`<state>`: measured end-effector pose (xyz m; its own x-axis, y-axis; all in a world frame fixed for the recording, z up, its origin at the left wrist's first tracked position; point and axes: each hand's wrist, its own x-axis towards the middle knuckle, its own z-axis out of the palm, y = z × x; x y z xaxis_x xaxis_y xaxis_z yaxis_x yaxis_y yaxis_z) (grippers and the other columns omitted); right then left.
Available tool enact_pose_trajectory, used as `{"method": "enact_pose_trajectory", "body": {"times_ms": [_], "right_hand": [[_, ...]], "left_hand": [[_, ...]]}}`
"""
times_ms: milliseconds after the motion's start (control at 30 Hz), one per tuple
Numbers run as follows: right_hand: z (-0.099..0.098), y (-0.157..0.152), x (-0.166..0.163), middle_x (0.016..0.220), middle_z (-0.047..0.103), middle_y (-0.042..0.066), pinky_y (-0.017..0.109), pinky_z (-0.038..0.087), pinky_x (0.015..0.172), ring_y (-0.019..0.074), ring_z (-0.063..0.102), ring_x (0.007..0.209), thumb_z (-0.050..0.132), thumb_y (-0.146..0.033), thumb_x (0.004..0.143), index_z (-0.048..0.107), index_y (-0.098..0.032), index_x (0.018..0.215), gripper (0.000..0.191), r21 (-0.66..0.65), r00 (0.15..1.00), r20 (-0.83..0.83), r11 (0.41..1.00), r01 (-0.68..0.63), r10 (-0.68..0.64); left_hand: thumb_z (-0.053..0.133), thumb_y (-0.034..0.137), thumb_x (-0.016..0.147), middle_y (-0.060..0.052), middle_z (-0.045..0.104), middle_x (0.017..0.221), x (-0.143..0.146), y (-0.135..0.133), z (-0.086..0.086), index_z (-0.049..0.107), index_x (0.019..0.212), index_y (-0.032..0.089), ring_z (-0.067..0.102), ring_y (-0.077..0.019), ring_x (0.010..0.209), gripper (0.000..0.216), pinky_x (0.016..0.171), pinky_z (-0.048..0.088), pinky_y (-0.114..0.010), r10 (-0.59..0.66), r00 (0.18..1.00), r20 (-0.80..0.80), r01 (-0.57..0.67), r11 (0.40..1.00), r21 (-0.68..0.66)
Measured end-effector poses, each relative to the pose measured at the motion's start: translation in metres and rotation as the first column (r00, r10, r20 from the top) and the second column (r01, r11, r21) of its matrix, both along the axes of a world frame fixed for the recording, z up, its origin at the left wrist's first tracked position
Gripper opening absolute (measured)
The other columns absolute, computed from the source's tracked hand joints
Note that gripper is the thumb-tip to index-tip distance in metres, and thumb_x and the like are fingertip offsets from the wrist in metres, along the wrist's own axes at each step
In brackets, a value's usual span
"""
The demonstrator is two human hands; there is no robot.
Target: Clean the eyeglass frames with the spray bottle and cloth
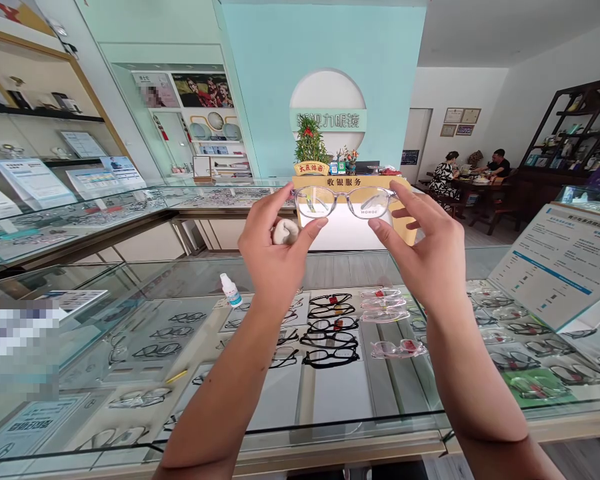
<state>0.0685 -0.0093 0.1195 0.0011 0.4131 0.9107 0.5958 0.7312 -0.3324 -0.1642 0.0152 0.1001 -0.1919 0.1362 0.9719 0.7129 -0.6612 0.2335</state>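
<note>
Raised in front of me is a pair of clear-framed eyeglasses (343, 202), lenses facing me, with printing on the right lens. My left hand (279, 243) pinches the left end of the frame between thumb and fingers. Tucked in that same palm is a crumpled pale cloth (285, 231). On the other side, my right hand (427, 233) grips the right end of the frame. Below on the glass counter stands a small white bottle (231, 291) with a blue label, left of my left forearm. Black-framed glasses (331, 340) lie in a column beneath my hands.
The glass display counter (380, 417) runs across in front of me, with pink-framed glasses (384, 307) to the right of the black ones. An information stand (555, 267) rises at right. Beyond are a cashier desk (350, 230) and two people at a table (473, 180).
</note>
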Motion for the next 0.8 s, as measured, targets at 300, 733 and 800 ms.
{"method": "enact_pose_trajectory", "body": {"times_ms": [300, 733, 800], "right_hand": [[0.0006, -0.0011, 0.0002, 0.133, 0.082, 0.01, 0.048, 0.065, 0.085, 0.0276, 0.079, 0.101, 0.073, -0.043, 0.103, 0.074, -0.03, 0.151, 0.05, 0.0, 1.0, 0.011, 1.0, -0.004, 0.004], [0.0013, -0.0018, -0.0004, 0.135, 0.082, 0.01, 0.048, 0.065, 0.085, 0.0271, 0.079, 0.1, 0.071, -0.045, 0.104, 0.073, -0.031, 0.153, 0.051, -0.019, 1.0, 0.014, 1.0, 0.004, -0.004], [0.0018, -0.0028, -0.0007, 0.136, 0.082, 0.01, 0.048, 0.065, 0.086, 0.0272, 0.079, 0.1, 0.071, -0.045, 0.104, 0.073, -0.031, 0.152, 0.05, -0.025, 1.0, 0.014, 1.0, 0.006, -0.005]], "left_hand": [[0.089, 0.042, 0.093, -0.007, 0.078, 0.136, 0.0012, -0.0023, 0.001, 0.075, 0.146, 0.029, 0.074, -0.0298, 0.131, 0.056, 0.115, 0.063, -0.049, -0.009, 1.0, 0.019, 0.01, 1.0, -0.023], [0.091, 0.04, 0.092, -0.007, 0.079, 0.135, 0.0042, -0.003, 0.0002, 0.075, 0.145, 0.03, 0.075, -0.0289, 0.13, 0.057, 0.114, 0.063, -0.047, -0.043, 0.998, 0.042, 0.045, 0.999, -0.03], [0.09, 0.041, 0.092, -0.007, 0.079, 0.134, 0.0042, -0.0025, 0.0002, 0.075, 0.144, 0.029, 0.075, -0.0283, 0.128, 0.056, 0.112, 0.064, -0.046, -0.031, 0.999, 0.039, 0.032, 0.999, -0.025]]}}
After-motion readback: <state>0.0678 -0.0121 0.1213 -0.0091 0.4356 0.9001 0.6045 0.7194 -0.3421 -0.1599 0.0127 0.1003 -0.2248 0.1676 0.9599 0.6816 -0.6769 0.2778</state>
